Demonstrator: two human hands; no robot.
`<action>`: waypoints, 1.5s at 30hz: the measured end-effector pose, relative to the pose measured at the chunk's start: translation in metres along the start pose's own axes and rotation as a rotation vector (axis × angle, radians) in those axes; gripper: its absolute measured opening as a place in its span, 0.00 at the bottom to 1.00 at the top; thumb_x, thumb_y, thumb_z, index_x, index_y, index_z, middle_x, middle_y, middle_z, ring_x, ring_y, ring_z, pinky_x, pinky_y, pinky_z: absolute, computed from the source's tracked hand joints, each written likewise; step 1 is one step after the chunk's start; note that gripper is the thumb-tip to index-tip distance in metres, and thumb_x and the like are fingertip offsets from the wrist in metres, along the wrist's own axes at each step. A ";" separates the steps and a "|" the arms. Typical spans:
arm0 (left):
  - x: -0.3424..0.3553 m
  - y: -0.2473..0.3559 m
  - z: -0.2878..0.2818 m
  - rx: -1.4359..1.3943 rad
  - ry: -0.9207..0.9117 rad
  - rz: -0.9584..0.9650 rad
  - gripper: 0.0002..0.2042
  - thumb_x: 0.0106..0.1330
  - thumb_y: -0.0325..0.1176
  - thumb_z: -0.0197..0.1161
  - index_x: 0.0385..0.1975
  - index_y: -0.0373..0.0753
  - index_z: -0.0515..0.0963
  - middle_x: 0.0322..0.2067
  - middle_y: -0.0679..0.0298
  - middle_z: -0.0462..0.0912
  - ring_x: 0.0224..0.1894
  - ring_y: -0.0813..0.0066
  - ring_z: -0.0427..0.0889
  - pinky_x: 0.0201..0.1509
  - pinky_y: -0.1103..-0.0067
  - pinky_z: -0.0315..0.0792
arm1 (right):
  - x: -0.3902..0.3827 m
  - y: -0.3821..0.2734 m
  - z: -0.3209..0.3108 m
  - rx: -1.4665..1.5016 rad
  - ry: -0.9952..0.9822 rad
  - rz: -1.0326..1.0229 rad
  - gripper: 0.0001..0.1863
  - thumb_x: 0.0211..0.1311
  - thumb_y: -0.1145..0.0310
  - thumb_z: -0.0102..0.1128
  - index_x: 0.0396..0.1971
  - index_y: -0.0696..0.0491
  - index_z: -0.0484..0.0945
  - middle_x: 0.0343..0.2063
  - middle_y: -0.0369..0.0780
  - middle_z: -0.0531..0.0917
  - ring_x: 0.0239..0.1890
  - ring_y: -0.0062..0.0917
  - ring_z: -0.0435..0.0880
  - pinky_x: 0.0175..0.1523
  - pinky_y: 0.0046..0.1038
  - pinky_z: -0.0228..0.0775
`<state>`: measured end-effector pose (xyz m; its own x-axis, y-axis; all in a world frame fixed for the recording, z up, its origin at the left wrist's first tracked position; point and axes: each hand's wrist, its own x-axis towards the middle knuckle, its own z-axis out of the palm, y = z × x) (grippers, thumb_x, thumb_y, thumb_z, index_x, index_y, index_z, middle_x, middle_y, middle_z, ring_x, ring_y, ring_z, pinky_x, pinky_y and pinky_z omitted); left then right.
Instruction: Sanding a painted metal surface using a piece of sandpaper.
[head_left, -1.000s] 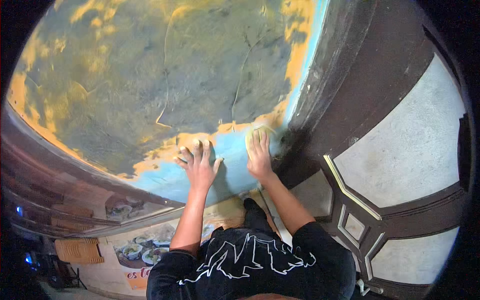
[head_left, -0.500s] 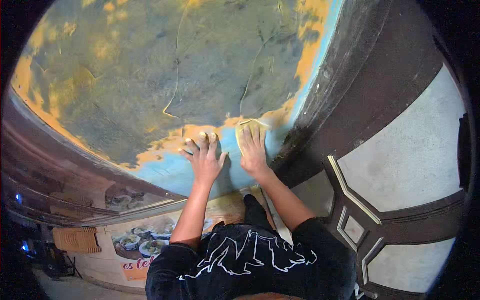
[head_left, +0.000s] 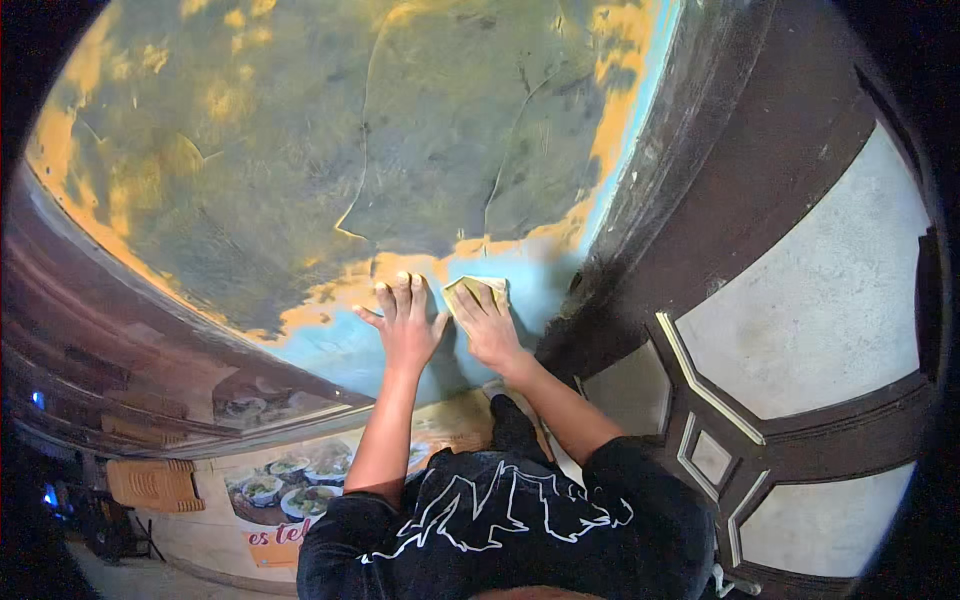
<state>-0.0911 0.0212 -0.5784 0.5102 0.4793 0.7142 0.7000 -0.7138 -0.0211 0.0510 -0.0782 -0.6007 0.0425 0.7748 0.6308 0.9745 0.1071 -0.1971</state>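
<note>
A large panel (head_left: 270, 150) is before me, with a grey-green coat blotched with yellow-orange and a light-blue strip along its near edge. On that strip my left hand (head_left: 406, 325) lies flat with its fingers spread, holding nothing. Close beside it, my right hand (head_left: 487, 328) presses a yellowish folded sheet, apparently sandpaper (head_left: 461, 284), against the blue paint. Most of the sheet is hidden beneath the fingers; its far edge shows beyond the fingertips. Both hands have pale dust on their fingertips.
A dark frame (head_left: 690, 150) borders the panel at right. Beyond it are dark mouldings around pale panels (head_left: 810, 270). At lower left are a banner (head_left: 215, 485) with pictures of food bowls and a stack of brown slatted chairs (head_left: 155, 485).
My right hand and the sandpaper have slid left and slightly nearer to me, closer to my left hand. The left hand stays flat in nearly the same place.
</note>
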 end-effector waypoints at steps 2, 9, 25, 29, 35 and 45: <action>-0.004 -0.002 0.000 0.010 -0.025 0.010 0.42 0.46 0.57 0.69 0.62 0.45 0.65 0.73 0.59 0.41 0.74 0.50 0.24 0.61 0.37 0.14 | 0.015 -0.010 -0.018 -0.001 -0.020 0.030 0.34 0.48 0.74 0.54 0.61 0.56 0.66 0.63 0.47 0.65 0.66 0.55 0.56 0.66 0.63 0.38; 0.001 0.003 0.003 0.033 -0.006 0.016 0.42 0.47 0.59 0.69 0.62 0.44 0.65 0.73 0.60 0.39 0.73 0.50 0.22 0.61 0.37 0.14 | -0.012 0.008 -0.002 -0.064 -0.045 -0.044 0.35 0.45 0.74 0.55 0.60 0.57 0.66 0.62 0.48 0.67 0.65 0.55 0.58 0.66 0.63 0.41; 0.009 0.060 0.021 -0.159 -0.033 -0.025 0.50 0.44 0.55 0.73 0.70 0.55 0.53 0.69 0.42 0.18 0.64 0.22 0.14 0.48 0.25 0.18 | 0.004 0.045 -0.043 -0.098 0.188 0.131 0.31 0.48 0.74 0.56 0.57 0.61 0.67 0.59 0.49 0.68 0.64 0.55 0.59 0.67 0.61 0.44; 0.009 0.062 0.029 -0.142 0.020 -0.046 0.51 0.42 0.56 0.74 0.70 0.59 0.53 0.70 0.44 0.21 0.65 0.24 0.12 0.49 0.25 0.17 | -0.015 0.055 -0.033 -0.088 0.157 0.125 0.30 0.46 0.76 0.55 0.55 0.62 0.68 0.58 0.50 0.69 0.62 0.57 0.61 0.66 0.63 0.43; 0.013 0.059 0.026 -0.131 0.063 -0.048 0.55 0.40 0.56 0.75 0.71 0.61 0.47 0.70 0.45 0.21 0.65 0.26 0.12 0.50 0.27 0.15 | 0.011 0.077 -0.059 -0.015 0.410 0.258 0.29 0.45 0.80 0.50 0.54 0.66 0.67 0.59 0.57 0.67 0.63 0.60 0.59 0.65 0.62 0.47; 0.004 0.057 0.025 -0.134 0.007 -0.042 0.45 0.47 0.55 0.72 0.68 0.58 0.57 0.70 0.47 0.17 0.64 0.23 0.13 0.50 0.27 0.17 | 0.003 0.084 -0.055 -0.043 0.482 0.249 0.33 0.47 0.81 0.48 0.59 0.67 0.62 0.62 0.59 0.61 0.66 0.61 0.54 0.68 0.60 0.43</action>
<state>-0.0369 -0.0048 -0.5938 0.4778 0.5069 0.7174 0.6475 -0.7552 0.1023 0.1453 -0.1010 -0.5737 0.3595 0.3986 0.8437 0.9298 -0.0761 -0.3601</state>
